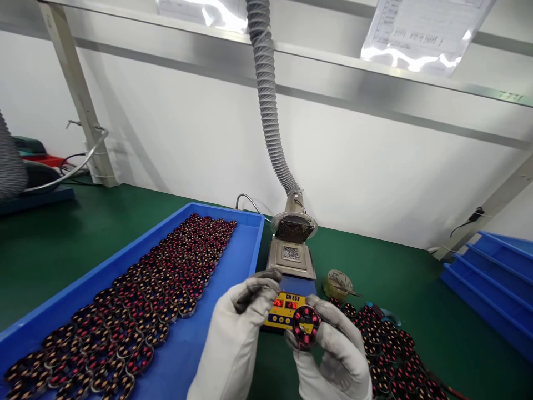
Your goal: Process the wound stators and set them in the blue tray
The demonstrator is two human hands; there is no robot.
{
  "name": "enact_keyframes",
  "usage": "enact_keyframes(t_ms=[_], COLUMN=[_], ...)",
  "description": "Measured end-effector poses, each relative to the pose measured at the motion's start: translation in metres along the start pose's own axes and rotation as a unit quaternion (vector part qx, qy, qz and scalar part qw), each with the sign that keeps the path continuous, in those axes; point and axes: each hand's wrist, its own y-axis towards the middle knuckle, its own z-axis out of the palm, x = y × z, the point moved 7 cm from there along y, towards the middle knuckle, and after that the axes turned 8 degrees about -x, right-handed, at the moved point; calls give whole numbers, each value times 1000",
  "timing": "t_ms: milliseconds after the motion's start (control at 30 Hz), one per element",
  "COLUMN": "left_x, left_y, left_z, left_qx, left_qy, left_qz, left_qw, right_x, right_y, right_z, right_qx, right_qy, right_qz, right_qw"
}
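My right hand [333, 344], in a white glove, grips a round motor stator [306, 326] with red coil windings by its rim. A thin wire end hangs from the stator's lower edge. To its left my gloved left hand [250, 303] is raised, thumb and fingertips pinched together; whatever lies between them is too small to make out. Behind both hands stands a yellow-fronted soldering pot [287, 311] marked CM 558 with red digits, partly covered by the fingers. More stators [387, 350] lie in a pile on the green bench, right of my right hand.
A blue tray [245, 244] on the left holds many stators in rows. A fume hose [268, 100] ends in a hood over the pot. Near it stands a small round tin [338, 284] with a tool across it. Blue stacked trays [491, 294] stand far right.
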Motion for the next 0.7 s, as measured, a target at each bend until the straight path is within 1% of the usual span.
enact_keyframes(t_ms=[33,67,133,167,233,300,400,467,567,633,700], left_x=[-3,-4,-2,0,2,4,9,9,2,-3,-8], left_y=[1,2,1,0,-3,-5,-6,-2,8,11,6], left_z=[0,3,14,18,23,23,21,18,10,-4,-24], left_qx=[2,20,74,93,100,98,101,84,19,-35,-72], left_qy=[6,13,21,13,-8,-6,26,27,-1,-2,54], left_qz=[6,2,-38,-61,-86,-90,-94,-85,-46,-23,-1], left_qw=[1000,1000,996,994,991,991,990,992,999,999,996], right_x=[3,6,5,4,1,-1,-3,-3,0,0,-6], right_y=[1,1,-1,-3,-6,-8,-7,-5,-3,-2,1], right_z=[-3,-4,-3,-1,2,2,2,3,5,5,2], right_qx=[-22,-42,-46,-42,-26,-14,4,16,19,8,-5], right_qy=[-18,-33,-36,-34,-31,-38,-48,-47,-29,-6,29], right_qz=[-37,-73,-103,-112,-121,-122,-109,-93,-66,-36,20], right_qw=[999,996,993,992,992,992,993,994,997,999,999])
